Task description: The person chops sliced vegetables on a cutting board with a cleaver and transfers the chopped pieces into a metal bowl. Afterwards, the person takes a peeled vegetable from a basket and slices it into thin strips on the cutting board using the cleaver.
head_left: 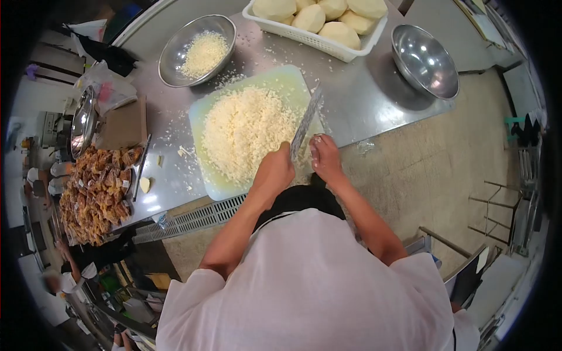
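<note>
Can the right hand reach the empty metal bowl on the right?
Probably yes, with a stretch: the knife is in the left hand, and nothing visible stands between the right hand and the metal bowl.

This is a commercial kitchen (steel table point(360, 108), metal bowls point(417, 58), white basket point(319, 42)).

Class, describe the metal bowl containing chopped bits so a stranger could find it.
On the steel table, find the pale cutting board heaped with chopped bits. The bowl sits beyond its far-left corner; unlike the bare one at right, it holds bits.
</note>
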`<action>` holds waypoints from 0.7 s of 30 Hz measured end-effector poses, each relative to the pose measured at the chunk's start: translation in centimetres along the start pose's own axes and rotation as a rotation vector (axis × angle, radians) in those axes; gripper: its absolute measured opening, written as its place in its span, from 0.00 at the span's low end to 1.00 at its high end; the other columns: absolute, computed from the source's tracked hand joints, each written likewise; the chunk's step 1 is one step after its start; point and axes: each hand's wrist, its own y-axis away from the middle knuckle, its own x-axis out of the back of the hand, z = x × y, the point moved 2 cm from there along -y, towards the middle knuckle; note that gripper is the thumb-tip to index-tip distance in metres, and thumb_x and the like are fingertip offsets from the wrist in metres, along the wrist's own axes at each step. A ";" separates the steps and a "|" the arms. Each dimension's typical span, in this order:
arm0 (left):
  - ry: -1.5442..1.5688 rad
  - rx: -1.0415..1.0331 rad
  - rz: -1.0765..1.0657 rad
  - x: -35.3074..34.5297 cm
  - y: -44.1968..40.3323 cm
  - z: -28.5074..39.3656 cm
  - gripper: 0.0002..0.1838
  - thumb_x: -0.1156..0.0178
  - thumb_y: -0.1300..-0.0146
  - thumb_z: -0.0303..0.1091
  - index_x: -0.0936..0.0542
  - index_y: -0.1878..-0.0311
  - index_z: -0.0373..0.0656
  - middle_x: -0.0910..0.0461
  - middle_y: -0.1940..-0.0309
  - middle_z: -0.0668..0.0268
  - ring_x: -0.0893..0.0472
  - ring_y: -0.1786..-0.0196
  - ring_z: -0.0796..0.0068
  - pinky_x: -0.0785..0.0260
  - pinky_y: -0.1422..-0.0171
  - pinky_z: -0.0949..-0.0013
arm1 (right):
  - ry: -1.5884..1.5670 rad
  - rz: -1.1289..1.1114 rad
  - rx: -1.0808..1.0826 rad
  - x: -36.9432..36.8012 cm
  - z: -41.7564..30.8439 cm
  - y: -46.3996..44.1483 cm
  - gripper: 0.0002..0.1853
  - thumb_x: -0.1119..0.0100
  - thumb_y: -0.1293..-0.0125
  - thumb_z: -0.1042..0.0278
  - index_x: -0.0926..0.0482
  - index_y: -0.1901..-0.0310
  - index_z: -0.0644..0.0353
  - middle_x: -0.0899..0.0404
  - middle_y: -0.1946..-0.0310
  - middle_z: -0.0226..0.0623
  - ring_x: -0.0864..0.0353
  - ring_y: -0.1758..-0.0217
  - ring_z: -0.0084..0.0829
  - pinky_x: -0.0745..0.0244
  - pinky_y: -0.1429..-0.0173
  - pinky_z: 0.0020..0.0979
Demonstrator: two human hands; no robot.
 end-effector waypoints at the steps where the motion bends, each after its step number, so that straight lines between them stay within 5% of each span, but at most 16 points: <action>1: 0.014 -0.003 0.012 0.1 0.7 -0.4 0.09 0.48 0.43 0.23 0.31 0.60 0.30 0.24 0.75 0.37 0.22 0.67 0.36 0.32 0.62 0.46 | -0.004 0.017 0.019 0.7 -0.8 0.0 0.15 0.40 0.52 0.81 0.25 0.59 0.65 0.24 0.60 0.47 0.27 0.54 0.51 0.30 0.48 0.43; 14: 0.014 0.057 0.029 -1.4 0.6 -1.9 0.09 0.49 0.44 0.20 0.30 0.60 0.29 0.24 0.76 0.37 0.22 0.68 0.36 0.31 0.63 0.44 | -0.049 -0.046 -0.079 0.5 -2.1 0.2 0.16 0.36 0.49 0.79 0.23 0.56 0.65 0.22 0.56 0.48 0.25 0.53 0.51 0.28 0.49 0.43; 21: -0.039 -0.002 -0.016 -0.9 1.0 -0.7 0.10 0.49 0.44 0.21 0.31 0.58 0.29 0.24 0.77 0.37 0.22 0.69 0.36 0.31 0.63 0.43 | -0.032 0.013 0.010 0.3 -1.2 0.4 0.12 0.43 0.49 0.83 0.24 0.61 0.65 0.26 0.65 0.47 0.26 0.60 0.51 0.28 0.55 0.44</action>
